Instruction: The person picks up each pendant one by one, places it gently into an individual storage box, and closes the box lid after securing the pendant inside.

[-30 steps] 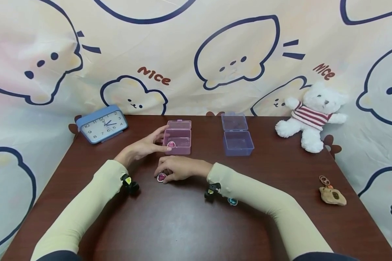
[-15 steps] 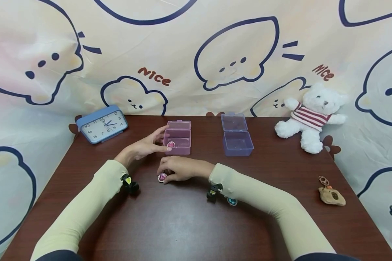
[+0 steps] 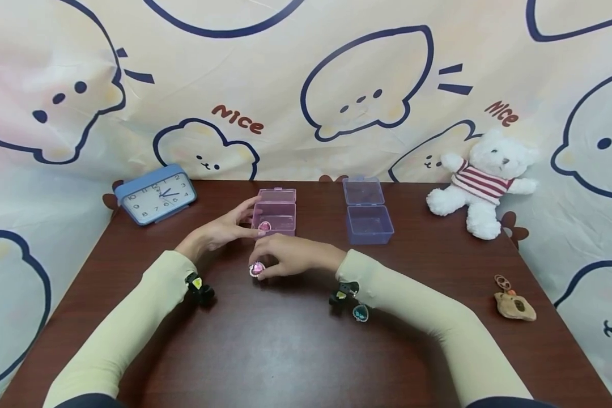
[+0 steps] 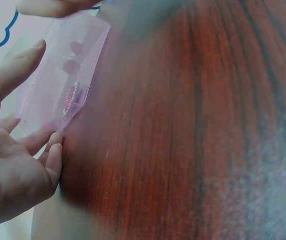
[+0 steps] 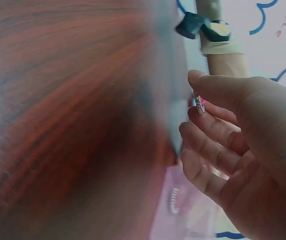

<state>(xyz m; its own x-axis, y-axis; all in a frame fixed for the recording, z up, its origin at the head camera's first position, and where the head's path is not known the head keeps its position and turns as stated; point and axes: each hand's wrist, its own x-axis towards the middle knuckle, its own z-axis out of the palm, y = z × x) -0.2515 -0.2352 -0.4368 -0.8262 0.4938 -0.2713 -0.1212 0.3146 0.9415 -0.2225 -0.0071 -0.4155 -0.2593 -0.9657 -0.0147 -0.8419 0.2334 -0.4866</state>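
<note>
In the head view my right hand (image 3: pixel 292 253) pinches a pink gem ornament (image 3: pixel 256 270) with a sparkly beaded rim between thumb and index finger, just above the tabletop. The right wrist view shows this ornament (image 5: pixel 200 104) edge-on at the fingertips, the other fingers loosely bent. My left hand (image 3: pixel 218 231) holds the left side of an open pink see-through box (image 3: pixel 289 228), thumb near its front corner and fingers at its side. Inside that box lies another pink gem ornament (image 3: pixel 264 226). A blue gem ornament (image 3: pixel 360 313) lies on the table below the right wrist.
An open blue-violet see-through box (image 3: pixel 370 231) stands right of the pink one. Farther out are a blue clock (image 3: pixel 158 195) at left, a white teddy bear (image 3: pixel 484 184) at right, and a tan keychain charm (image 3: pixel 515 306) near the table's right edge.
My right hand has lifted the pink gem ornament off the table and moved slightly away from me, toward the pink box. The left hand has stayed at the box.
</note>
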